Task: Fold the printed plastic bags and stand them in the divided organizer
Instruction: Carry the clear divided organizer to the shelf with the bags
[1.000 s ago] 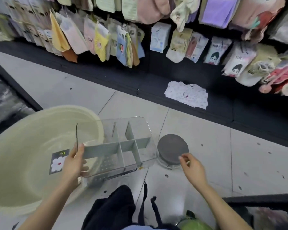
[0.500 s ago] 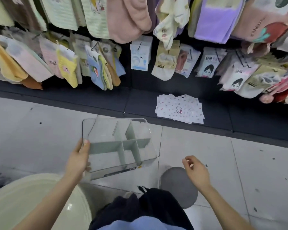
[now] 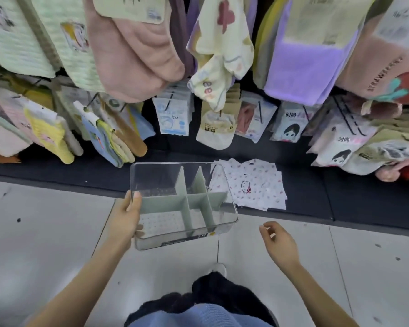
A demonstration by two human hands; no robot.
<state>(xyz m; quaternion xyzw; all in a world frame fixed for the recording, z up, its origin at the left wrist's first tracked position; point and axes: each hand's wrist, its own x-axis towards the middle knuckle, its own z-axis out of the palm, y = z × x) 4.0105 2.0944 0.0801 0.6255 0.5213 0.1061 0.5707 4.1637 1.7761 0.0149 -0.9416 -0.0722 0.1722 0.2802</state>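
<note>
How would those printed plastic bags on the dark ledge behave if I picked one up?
Probably floppy: the printed plastic bags lie thin and flat in a fanned pile on the dark ledge, so one would likely droop when lifted. Likely very light. They sit skewed over each other, so a push may slide them apart.

the left grip [image 3: 125, 218] shows only a thumb over the wall of the organizer [image 3: 224, 228]; its fingers lie under the base, mostly hidden. the organizer covers the left edge of the printed bags [image 3: 257, 187]. its front label [image 3: 183, 241] is too small to read. hanging towels [image 3: 137, 50] run off the top edge.
</note>
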